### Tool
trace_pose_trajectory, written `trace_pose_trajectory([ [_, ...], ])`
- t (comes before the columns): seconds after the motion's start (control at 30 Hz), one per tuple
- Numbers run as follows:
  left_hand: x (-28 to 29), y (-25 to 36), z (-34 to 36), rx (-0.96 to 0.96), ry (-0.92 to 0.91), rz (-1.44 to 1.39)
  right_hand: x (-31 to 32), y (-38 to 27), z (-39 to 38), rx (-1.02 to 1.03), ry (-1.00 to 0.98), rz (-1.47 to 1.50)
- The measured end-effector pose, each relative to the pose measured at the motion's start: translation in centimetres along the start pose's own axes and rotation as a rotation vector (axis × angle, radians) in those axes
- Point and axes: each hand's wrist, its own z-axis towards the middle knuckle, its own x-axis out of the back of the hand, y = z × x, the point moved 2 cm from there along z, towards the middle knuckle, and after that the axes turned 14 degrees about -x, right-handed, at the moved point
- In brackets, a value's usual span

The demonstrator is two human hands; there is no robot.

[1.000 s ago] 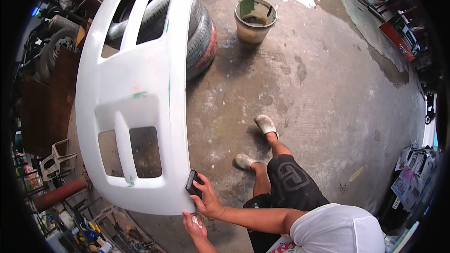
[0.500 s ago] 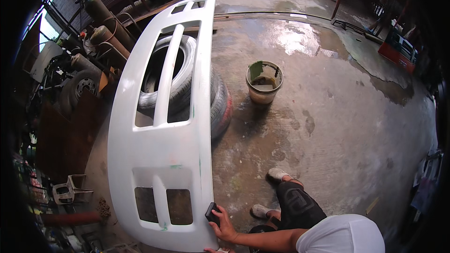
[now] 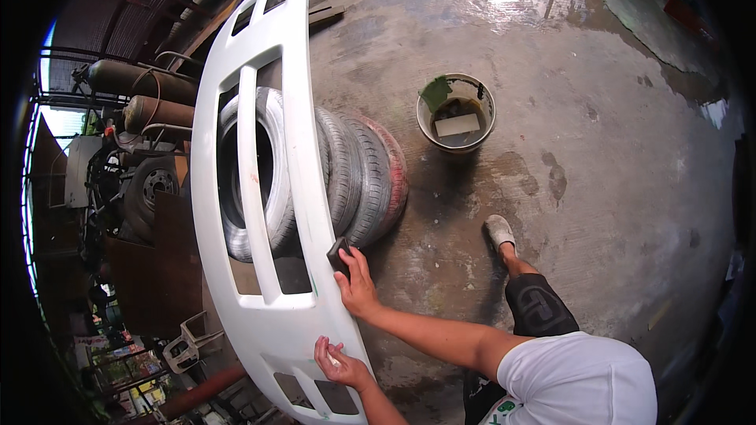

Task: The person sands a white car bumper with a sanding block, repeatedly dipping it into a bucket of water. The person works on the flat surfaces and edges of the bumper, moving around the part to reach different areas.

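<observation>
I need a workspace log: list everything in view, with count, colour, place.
Bumper: one, white, centre-left
Block: one, black, at bumper's edge
Tyres: at least four, grey, one reddish, behind bumper
Bucket: one, whitish, upper centre
Patch: one, green, bucket rim
Slab: one, beige, inside bucket
Cylinders: two, olive and brown, upper left
Wheel: one, dark, left
Sheet: one, brown, below wheel
Chair: one, beige, lower left
Tube: one, reddish, lower left
Floor: one, grey, right
Clutter: uncountable, mixed, left edge
Shirt: one, white, lower right
Shorts: one, black, above shirt
Shoe: one, pale, above shorts
Left grip: one, bare, by lower bumper
Right grip: one, bare, holding block
</observation>
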Motion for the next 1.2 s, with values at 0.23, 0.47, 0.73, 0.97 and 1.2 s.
trace_pose_trajectory([
  [0.23, -10.2, 2.0, 11.0, -0.269, -0.301, 0.217, 1.5, -1.8, 4.5, 0.062, -0.101, -0.016],
  [0.47, -14.5, 1.0, 11.6, -0.394, -0.377, 0.264, -1.7, -7.9, 28.6, 0.082, 0.105, 0.036],
  [0.73, -20.5, 2.7, 20.4, -0.274, -0.424, 0.137, -0.6, -3.5, 16.4, 0.092, -0.076, -0.056],
  [0.97, -24.7, 3.3, 22.4, -0.227, -0.404, 0.062, -3.0, -12.5, 51.6, 0.194, 0.146, 0.082],
  [1.2, -29.5, 4.6, 29.2, -0.14, -0.447, 0.131, -0.1, -5.4, 27.8, 0.154, -0.076, -0.033],
])
